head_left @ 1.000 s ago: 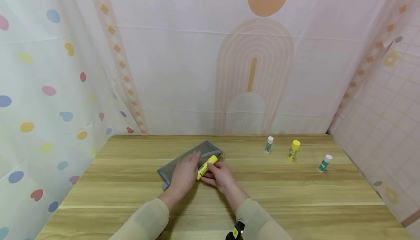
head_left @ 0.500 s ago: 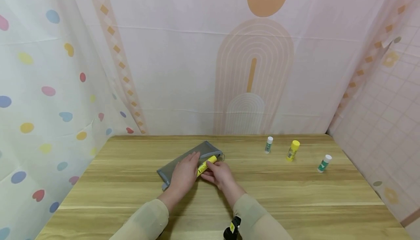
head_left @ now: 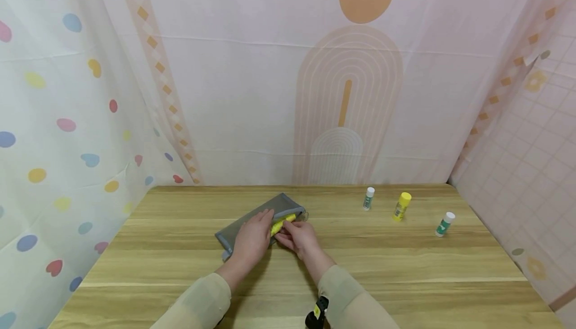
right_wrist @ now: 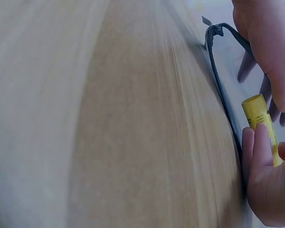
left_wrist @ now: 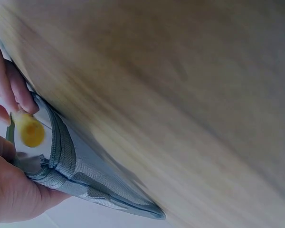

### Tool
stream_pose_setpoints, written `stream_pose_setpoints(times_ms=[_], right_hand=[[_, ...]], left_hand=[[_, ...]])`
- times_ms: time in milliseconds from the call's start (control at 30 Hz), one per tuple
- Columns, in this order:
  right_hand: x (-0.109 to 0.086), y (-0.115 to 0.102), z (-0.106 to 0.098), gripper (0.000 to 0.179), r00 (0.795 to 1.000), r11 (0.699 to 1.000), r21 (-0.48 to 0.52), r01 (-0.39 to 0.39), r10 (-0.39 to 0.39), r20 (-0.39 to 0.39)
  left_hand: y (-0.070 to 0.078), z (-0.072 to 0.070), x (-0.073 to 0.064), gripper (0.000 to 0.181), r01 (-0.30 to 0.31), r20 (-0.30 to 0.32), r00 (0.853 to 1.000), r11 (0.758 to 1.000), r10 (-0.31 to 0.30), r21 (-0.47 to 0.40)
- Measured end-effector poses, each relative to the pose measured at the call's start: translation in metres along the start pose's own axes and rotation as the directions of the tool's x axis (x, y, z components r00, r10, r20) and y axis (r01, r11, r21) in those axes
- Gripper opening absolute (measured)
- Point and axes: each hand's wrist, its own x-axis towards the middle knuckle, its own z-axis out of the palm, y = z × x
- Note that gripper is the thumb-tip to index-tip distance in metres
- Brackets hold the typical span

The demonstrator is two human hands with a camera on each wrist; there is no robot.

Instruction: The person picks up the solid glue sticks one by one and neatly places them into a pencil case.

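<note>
A grey zippered pouch (head_left: pixel 276 202) lies slanted on the table, its open side facing me. My left hand (head_left: pixel 254 234) lies over it and holds the upper edge of the opening, the thumb on the near side. In my right hand (head_left: pixel 302 239) a yellow glue stick (head_left: pixel 280 225) is pinched between thumb and fingers, lying lengthwise along the opening. From the left wrist, the glue stick's round end (left_wrist: pixel 31 130) shows within the zippered mouth (left_wrist: pixel 61 142). The right wrist view has the stick (right_wrist: pixel 255 109) between the pouch's two edges, its lower part covered by my fingers.
To the right, three glue sticks stand upright on the wooden table (head_left: pixel 382 269): a small white-capped one (head_left: pixel 369 199), a yellow one (head_left: pixel 402 206) and a green one with a white cap (head_left: pixel 445 224). A patterned curtain (head_left: pixel 252 94) hangs behind the table.
The yellow glue stick has moved away from me, into the pouch's opening, and less of it shows. My right hand has shifted slightly with it; the left hand stays nearly still.
</note>
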Motion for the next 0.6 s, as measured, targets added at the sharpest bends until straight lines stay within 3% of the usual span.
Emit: stream_pose_setpoints(times_ms=[600], right_hand=[[-0.0027, 0.001, -0.0063, 0.042, 0.999, 1.0, 0.013, 0.014, -0.014, 0.046]], left_hand=[[-0.0027, 0.0024, 0.0011, 0.034, -0.019, -0.05, 0.999, 1.0, 0.018, -0.019]])
